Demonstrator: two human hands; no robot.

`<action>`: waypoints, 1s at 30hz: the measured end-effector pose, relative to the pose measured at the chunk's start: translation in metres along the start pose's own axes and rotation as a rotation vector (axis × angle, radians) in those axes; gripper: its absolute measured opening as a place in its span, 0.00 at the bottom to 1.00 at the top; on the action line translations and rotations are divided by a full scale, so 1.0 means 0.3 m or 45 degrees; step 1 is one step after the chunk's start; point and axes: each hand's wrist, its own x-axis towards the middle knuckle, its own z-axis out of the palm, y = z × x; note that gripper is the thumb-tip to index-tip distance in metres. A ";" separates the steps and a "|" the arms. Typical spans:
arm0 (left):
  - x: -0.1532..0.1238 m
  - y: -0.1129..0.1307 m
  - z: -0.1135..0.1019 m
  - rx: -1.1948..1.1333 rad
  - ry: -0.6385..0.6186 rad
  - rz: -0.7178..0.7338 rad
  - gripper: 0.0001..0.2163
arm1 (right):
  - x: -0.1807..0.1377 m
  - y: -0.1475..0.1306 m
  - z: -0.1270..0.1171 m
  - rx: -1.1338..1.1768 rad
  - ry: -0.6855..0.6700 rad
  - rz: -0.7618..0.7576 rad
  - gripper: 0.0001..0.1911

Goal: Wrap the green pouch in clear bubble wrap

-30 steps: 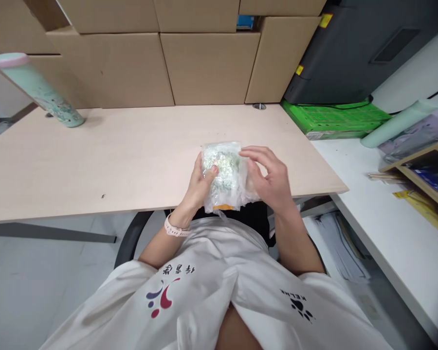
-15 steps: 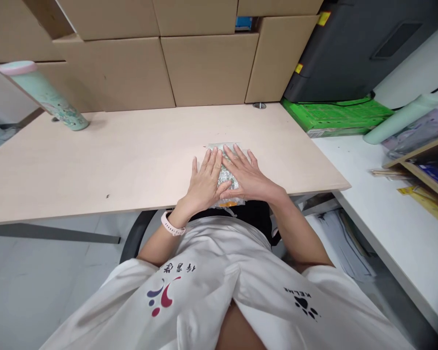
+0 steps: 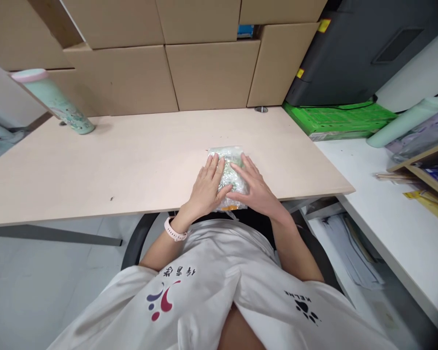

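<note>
A clear bubble-wrap packet (image 3: 229, 171) lies flat at the front edge of the wooden desk, its lower end overhanging slightly. Green printing shows through the plastic, and an orange patch marks its near end. My left hand (image 3: 207, 187), with a pink band at the wrist, rests on the packet's left side, fingers stretched out. Over its right side lies my right hand (image 3: 257, 190), fingers spread and thumb pointing toward the left thumb. What is inside the wrapping I cannot make out.
Cardboard boxes (image 3: 211, 73) are stacked along the back of the desk (image 3: 149, 160). A mint tumbler (image 3: 60, 104) with a pink lid stands at the back left. To the right are a green box (image 3: 339, 119), a dark case (image 3: 350, 53) and a white side table (image 3: 383, 204).
My right hand has shifted right, away from the left hand, uncovering more of the packet's middle. The view has tilted slightly, so the surroundings sit a little lower.
</note>
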 end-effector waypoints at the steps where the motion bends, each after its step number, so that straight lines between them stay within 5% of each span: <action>1: -0.004 -0.001 0.004 -0.043 0.019 0.011 0.36 | -0.025 -0.004 0.001 0.051 0.068 0.072 0.41; 5: -0.022 0.024 0.019 -0.234 0.098 -0.025 0.35 | -0.090 -0.016 0.014 0.172 0.268 0.225 0.33; 13: -0.063 0.131 0.057 -0.833 0.372 -0.301 0.40 | -0.032 -0.023 -0.009 0.698 0.529 0.171 0.15; 16: -0.048 0.134 0.060 -1.092 0.422 -0.364 0.39 | 0.013 -0.081 -0.051 0.604 0.635 -0.030 0.12; 21: -0.002 0.096 0.047 -1.490 0.471 -0.537 0.34 | 0.108 -0.166 -0.103 0.168 0.573 -0.465 0.18; 25: -0.010 0.067 0.022 -1.218 0.745 -0.554 0.33 | 0.177 -0.156 -0.119 -0.122 0.684 -0.475 0.19; 30: -0.039 0.059 -0.027 -0.531 0.836 -0.242 0.27 | 0.220 -0.071 -0.158 0.121 0.935 -0.384 0.17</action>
